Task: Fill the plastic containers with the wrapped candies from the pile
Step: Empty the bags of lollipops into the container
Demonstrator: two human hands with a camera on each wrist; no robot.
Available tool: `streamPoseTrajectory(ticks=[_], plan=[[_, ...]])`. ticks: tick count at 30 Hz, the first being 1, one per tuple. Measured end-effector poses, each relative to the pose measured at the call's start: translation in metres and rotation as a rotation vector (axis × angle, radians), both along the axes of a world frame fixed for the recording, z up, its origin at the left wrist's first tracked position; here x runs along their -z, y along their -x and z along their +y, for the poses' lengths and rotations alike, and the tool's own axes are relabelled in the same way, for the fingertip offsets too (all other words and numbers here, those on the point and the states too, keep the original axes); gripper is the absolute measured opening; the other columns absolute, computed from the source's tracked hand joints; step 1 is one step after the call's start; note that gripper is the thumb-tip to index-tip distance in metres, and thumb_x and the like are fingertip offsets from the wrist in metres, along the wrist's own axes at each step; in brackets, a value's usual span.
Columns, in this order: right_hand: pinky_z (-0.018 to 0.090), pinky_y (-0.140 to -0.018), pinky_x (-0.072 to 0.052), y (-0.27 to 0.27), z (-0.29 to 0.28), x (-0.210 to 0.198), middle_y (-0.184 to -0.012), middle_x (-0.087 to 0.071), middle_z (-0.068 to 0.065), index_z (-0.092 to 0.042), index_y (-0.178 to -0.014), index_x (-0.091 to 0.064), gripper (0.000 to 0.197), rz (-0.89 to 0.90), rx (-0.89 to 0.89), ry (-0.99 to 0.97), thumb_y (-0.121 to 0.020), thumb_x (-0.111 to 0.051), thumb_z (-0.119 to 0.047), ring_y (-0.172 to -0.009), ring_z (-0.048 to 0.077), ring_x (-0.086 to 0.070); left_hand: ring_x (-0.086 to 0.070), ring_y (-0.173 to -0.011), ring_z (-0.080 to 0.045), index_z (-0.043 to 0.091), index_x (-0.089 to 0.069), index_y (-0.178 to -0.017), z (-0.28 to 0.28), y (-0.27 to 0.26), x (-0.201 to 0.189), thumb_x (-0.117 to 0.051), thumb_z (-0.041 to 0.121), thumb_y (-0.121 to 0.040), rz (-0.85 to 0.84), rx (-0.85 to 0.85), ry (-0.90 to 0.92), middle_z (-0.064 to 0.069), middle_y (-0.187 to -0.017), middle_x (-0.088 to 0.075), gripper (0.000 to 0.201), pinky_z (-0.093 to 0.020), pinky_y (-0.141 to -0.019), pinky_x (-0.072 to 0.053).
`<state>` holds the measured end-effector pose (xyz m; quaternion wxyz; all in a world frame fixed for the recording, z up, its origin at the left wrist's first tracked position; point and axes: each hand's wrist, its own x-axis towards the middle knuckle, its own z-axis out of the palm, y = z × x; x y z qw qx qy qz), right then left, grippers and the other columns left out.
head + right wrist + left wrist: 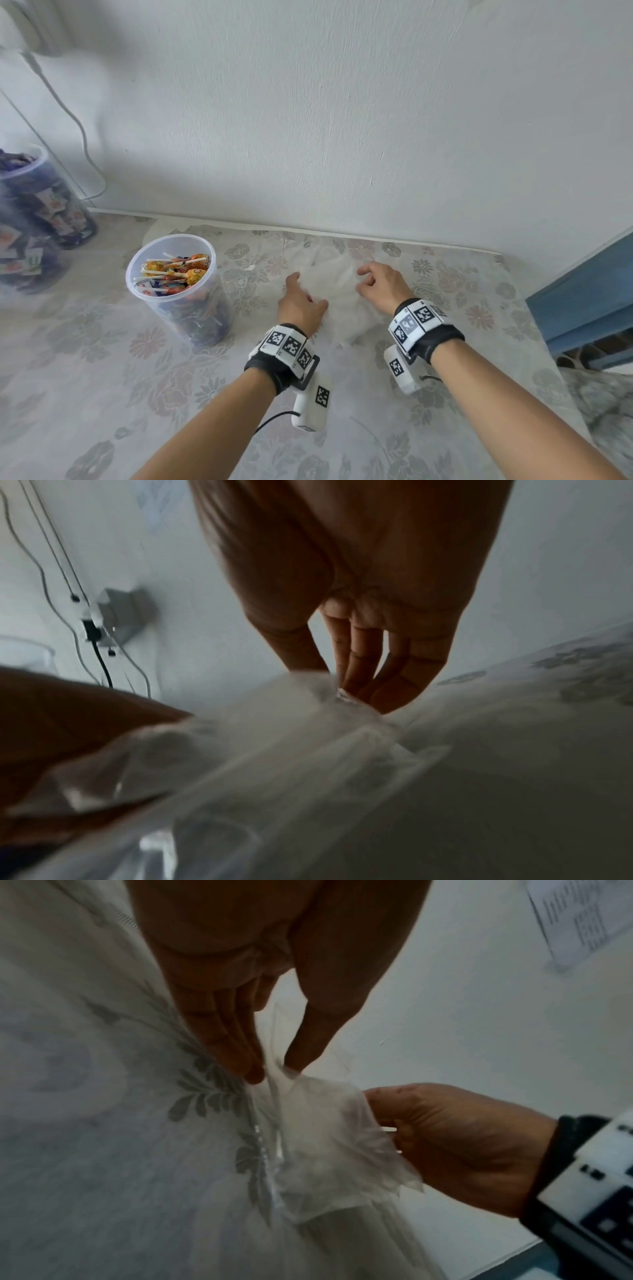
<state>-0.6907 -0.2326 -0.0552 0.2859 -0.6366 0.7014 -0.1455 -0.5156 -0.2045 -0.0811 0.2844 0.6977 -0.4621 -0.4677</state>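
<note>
A clear, crumpled plastic bag (337, 291) lies on the floral tablecloth near the wall, and both hands are on it. My left hand (301, 294) pinches its film between thumb and fingers (253, 1069). My right hand (375, 281) pinches the bag's other side (339, 688), and the left wrist view shows it holding a bunched edge of the bag (325, 1150). No candy shows inside the bag. A clear plastic container (161, 308) partly filled with orange wrapped lollipops (185, 270) stands to the left of my left hand.
A second clear container (30, 222) packed with purple wrapped candies stands at the far left by the wall. A blue cabinet (589, 294) borders the table on the right. Cables and a wall socket (113, 618) are on the wall to the left.
</note>
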Motion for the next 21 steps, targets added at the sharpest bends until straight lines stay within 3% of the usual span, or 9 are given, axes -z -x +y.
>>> streamPoseTrajectory(ticks=[3,7,8,10,13,15,17,19,21], plan=[[0.032,-0.088,-0.046,-0.004,-0.001,0.006,-0.114,-0.064,0.008,-0.009,-0.121,-0.057,0.035,0.147,-0.024,-0.068,-0.093,-0.058,-0.03,-0.106,0.025,-0.06,-0.058,-0.115,-0.032,0.012,-0.024,-0.148,-0.004,0.003,0.0,-0.07,0.025,-0.086,-0.151,0.045,-0.067,-0.014,-0.123,-0.062,0.079,-0.037,-0.098,-0.047],[0.031,-0.078,-0.044,-0.012,0.001,0.011,-0.111,-0.06,0.008,-0.006,-0.116,-0.053,0.036,0.171,-0.03,-0.151,-0.091,-0.059,-0.032,-0.102,0.027,-0.058,-0.056,-0.119,-0.031,0.009,-0.028,-0.147,-0.006,0.009,-0.005,-0.069,0.022,-0.087,-0.181,0.059,-0.083,-0.015,-0.131,-0.056,0.074,-0.036,-0.099,-0.046],[0.03,-0.075,-0.042,-0.014,0.003,0.012,-0.106,-0.058,0.007,-0.008,-0.112,-0.053,0.033,0.131,-0.007,-0.167,-0.089,-0.06,-0.031,-0.099,0.026,-0.058,-0.055,-0.121,-0.031,0.009,-0.028,-0.147,-0.007,0.01,-0.005,-0.07,0.022,-0.086,-0.166,0.055,-0.097,-0.015,-0.134,-0.055,0.075,-0.035,-0.099,-0.045],[0.028,-0.063,-0.038,-0.018,0.004,0.016,-0.082,-0.053,0.002,-0.012,-0.086,-0.052,0.018,0.044,0.052,-0.192,-0.086,-0.064,-0.027,-0.077,0.021,-0.055,-0.053,-0.123,-0.031,0.008,-0.028,-0.147,-0.009,0.01,-0.007,-0.073,0.022,-0.085,-0.121,0.041,-0.13,-0.014,-0.137,-0.052,0.078,-0.033,-0.098,-0.044],[0.027,-0.051,-0.026,-0.021,0.01,0.018,-0.061,-0.033,-0.001,-0.018,-0.062,-0.035,0.036,-0.101,0.112,-0.207,-0.083,-0.064,-0.02,-0.053,0.016,-0.034,-0.055,-0.119,-0.031,0.007,-0.035,-0.141,-0.012,0.008,-0.004,-0.077,0.025,-0.081,-0.04,0.011,-0.185,-0.012,-0.133,-0.054,0.075,-0.031,-0.091,-0.045],[0.029,-0.055,-0.03,-0.02,0.016,0.017,-0.064,-0.036,0.001,-0.016,-0.065,-0.039,0.03,-0.217,0.154,-0.222,-0.082,-0.064,-0.016,-0.058,0.018,-0.038,-0.061,-0.108,-0.029,0.006,-0.049,-0.13,-0.012,0.007,0.0,-0.08,0.027,-0.077,0.016,-0.009,-0.195,-0.011,-0.121,-0.062,0.065,-0.033,-0.092,-0.051],[0.031,-0.06,-0.043,-0.019,0.023,0.016,-0.07,-0.051,0.005,-0.012,-0.072,-0.051,0.019,-0.373,0.204,-0.226,-0.082,-0.066,-0.016,-0.064,0.022,-0.052,-0.066,-0.097,-0.028,0.006,-0.062,-0.114,-0.011,0.003,0.003,-0.08,0.031,-0.074,0.061,-0.001,-0.184,-0.012,-0.108,-0.069,0.051,-0.04,-0.091,-0.055],[0.044,-0.079,-0.055,-0.019,0.032,0.014,-0.086,-0.067,0.015,-0.007,-0.085,-0.061,0.012,-0.577,0.272,-0.223,-0.081,-0.07,-0.015,-0.08,0.033,-0.066,-0.069,-0.091,-0.03,0.006,-0.067,-0.098,-0.006,-0.001,0.0,-0.077,0.034,-0.077,0.117,0.003,-0.155,-0.013,-0.097,-0.072,0.036,-0.044,-0.088,-0.057],[0.05,-0.086,-0.053,-0.018,0.044,0.008,-0.092,-0.07,0.018,-0.005,-0.093,-0.062,0.013,-0.803,0.36,-0.225,-0.083,-0.071,-0.008,-0.085,0.035,-0.068,-0.069,-0.09,-0.031,0.008,-0.066,-0.09,0.001,-0.006,-0.005,-0.075,0.038,-0.079,0.205,-0.004,-0.147,-0.012,-0.093,-0.071,0.033,-0.045,-0.081,-0.058]])
